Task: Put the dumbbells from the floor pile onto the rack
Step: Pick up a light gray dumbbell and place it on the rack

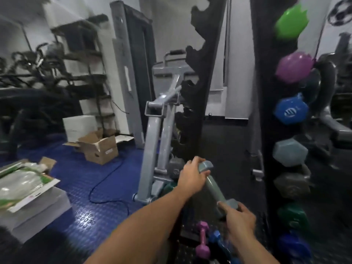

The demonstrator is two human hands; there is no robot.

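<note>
The gym had a blue studded floor (80,180). Between the upright rack (266,111) sides, the left hand (190,178) and right hand (239,219) each gripped one end of a grey dumbbell (215,187), its long axis slanting up-left, the right hand nearer the loaded side.

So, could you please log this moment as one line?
both hands grip grey dumbbell | left hand far end | right hand near end | rack right
</note>
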